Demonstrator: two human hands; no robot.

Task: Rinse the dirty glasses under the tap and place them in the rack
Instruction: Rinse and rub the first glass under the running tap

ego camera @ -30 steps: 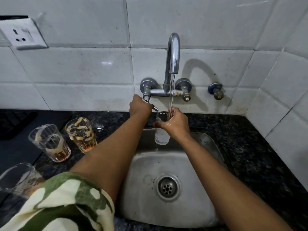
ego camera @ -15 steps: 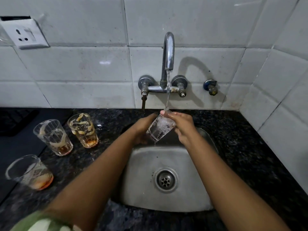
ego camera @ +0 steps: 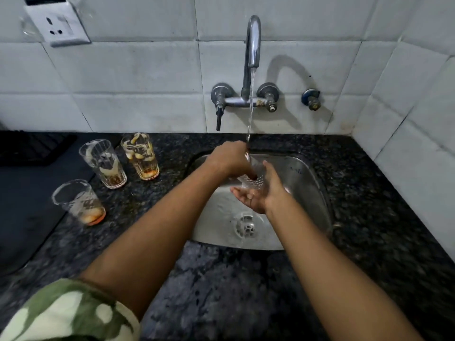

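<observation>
Water runs from the chrome tap [ego camera: 253, 45] into the steel sink [ego camera: 307, 188]. Under the stream a clear ribbed glass [ego camera: 252, 180] is tilted between both hands, and only its lower part shows. My left hand [ego camera: 231, 159] covers and grips its upper end, hiding the rim. My right hand [ego camera: 261, 193] lies under the base with its fingers stretched out to the left and its thumb up along the side. Three dirty glasses with brown dregs stand on the counter to the left: one [ego camera: 103, 163], one [ego camera: 140, 156] and one nearer me [ego camera: 78, 203].
A black ribbed rack or mat [ego camera: 32, 148] lies at the far left on a dark surface. The speckled black counter [ego camera: 369, 217] surrounds the sink. The drain [ego camera: 246, 226] sits below the hands. A wall socket [ego camera: 57, 25] and a spare valve [ego camera: 311, 99] are on the tiles.
My left hand left the tap handle and came onto the glass. The glass went from upright to tilted and lower in the sink. My right hand shifted from its side to under its base.
</observation>
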